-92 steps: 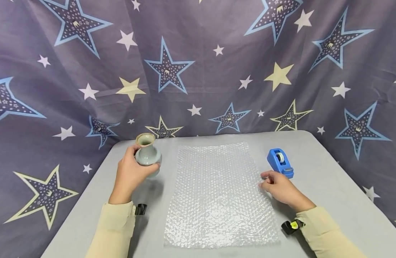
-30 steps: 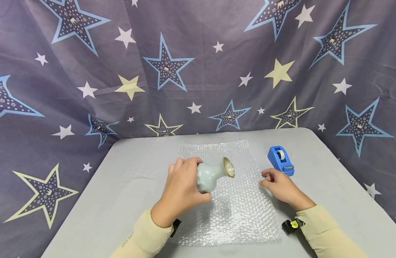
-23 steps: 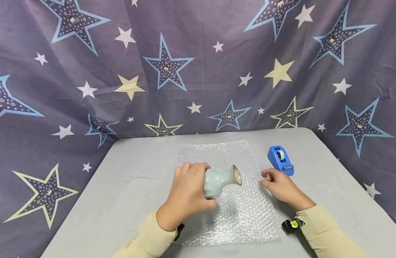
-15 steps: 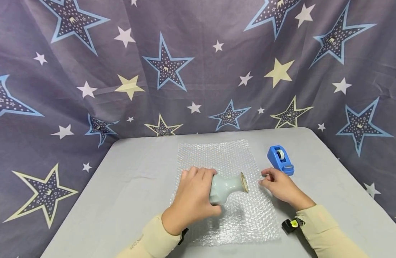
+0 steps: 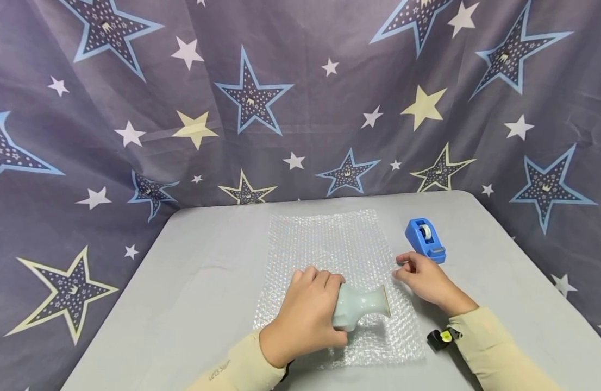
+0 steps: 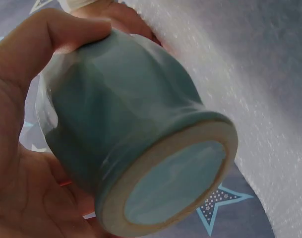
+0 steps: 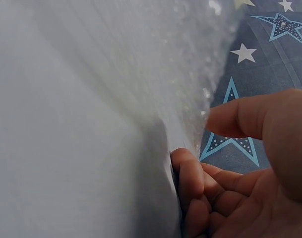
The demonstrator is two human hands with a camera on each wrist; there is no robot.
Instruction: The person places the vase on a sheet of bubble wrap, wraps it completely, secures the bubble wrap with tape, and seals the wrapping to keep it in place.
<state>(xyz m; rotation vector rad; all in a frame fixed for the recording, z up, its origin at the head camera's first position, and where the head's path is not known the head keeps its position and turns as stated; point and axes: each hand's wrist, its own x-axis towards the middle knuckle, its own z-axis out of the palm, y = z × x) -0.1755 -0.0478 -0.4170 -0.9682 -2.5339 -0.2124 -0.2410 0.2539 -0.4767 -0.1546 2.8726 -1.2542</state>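
Observation:
In the head view a pale green vase (image 5: 357, 307) lies sideways in the grip of my left hand (image 5: 307, 315), its mouth to the right, over the lower part of a bubble wrap sheet (image 5: 325, 239). The left wrist view shows the base of the vase (image 6: 175, 178), with the thumb and fingers of my left hand (image 6: 22, 99) around its body. My right hand (image 5: 427, 281) is by the right edge of the sheet, fingers partly bent. In the right wrist view the fingertips of my right hand (image 7: 250, 168) are beside the edge of the bubble wrap (image 7: 190, 59); whether they pinch it I cannot tell.
A blue tape dispenser (image 5: 424, 240) stands just beyond my right hand, holding a roll of tape. The grey table (image 5: 183, 282) reaches back to a star-patterned curtain (image 5: 300, 108). Black wrist devices are strapped at both sleeves.
The vase, upright at the left of the sheet at first, has been carried right over it and tipped onto its side, then brought lower and nearer. My right hand stays at the sheet's right edge.

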